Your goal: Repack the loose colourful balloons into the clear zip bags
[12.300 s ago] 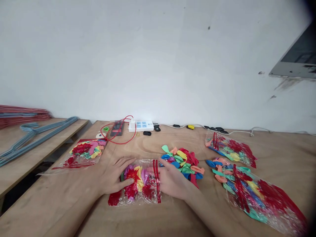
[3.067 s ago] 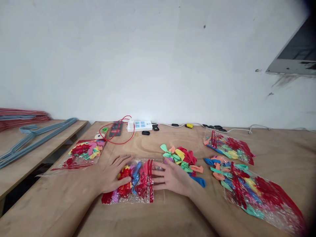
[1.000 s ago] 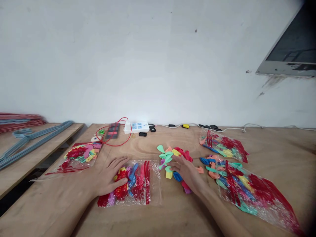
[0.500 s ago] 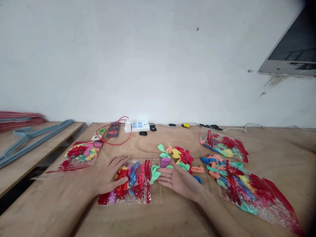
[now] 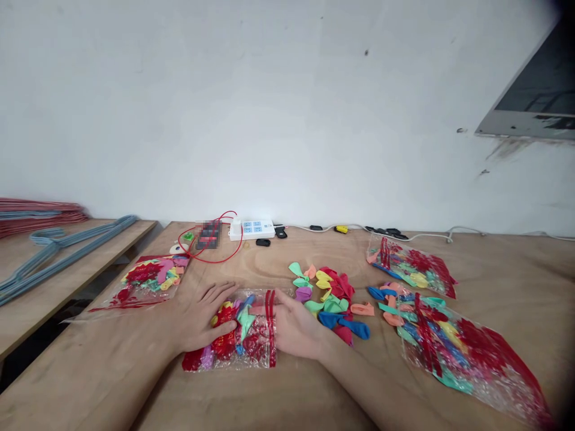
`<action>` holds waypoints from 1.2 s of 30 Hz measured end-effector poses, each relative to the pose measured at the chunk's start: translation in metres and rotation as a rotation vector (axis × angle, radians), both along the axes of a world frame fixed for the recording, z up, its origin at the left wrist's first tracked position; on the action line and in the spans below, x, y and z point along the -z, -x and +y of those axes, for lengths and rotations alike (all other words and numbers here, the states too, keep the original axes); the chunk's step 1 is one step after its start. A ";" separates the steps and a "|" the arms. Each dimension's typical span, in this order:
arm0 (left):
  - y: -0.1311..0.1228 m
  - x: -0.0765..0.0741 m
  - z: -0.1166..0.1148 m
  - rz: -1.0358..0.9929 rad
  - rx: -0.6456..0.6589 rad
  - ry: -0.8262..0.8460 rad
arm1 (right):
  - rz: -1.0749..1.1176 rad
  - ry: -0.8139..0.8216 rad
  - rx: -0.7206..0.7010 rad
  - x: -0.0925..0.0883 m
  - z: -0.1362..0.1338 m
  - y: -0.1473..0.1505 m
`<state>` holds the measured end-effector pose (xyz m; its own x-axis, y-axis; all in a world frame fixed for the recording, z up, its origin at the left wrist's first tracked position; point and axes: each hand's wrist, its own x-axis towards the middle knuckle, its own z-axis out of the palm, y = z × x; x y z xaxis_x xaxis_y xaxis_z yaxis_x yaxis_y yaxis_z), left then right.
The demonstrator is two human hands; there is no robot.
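Note:
A clear plastic bag (image 5: 251, 350) with red print lies on the wooden table (image 5: 287, 395) in front of me, with several coloured balloons inside. My left hand (image 5: 202, 320) lies flat on the bag's left half, fingers spread. My right hand (image 5: 294, 326) is at the bag's open right end, and its fingers reach inside the mouth, so I cannot see what they hold. A loose pile of uninflated balloons (image 5: 330, 296) lies just right of my right hand.
Filled balloon bags lie at the left (image 5: 150, 278), far right (image 5: 411, 266) and near right (image 5: 453, 347). A white power strip (image 5: 251, 228), red wire (image 5: 224, 254) and small items sit by the wall. Blue hangers (image 5: 58, 254) lie on the side table at left.
My right hand has moved left from the loose pile with a green balloon, and its fingers are now inside the bag's mouth. The green balloon now shows inside the bag. My left hand has stayed put.

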<state>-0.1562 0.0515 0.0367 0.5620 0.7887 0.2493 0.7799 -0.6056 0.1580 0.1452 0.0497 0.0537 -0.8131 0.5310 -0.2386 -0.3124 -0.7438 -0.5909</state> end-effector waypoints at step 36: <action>-0.001 0.012 0.003 -0.077 -0.005 0.065 | -1.741 -1.572 0.635 0.040 0.054 -0.201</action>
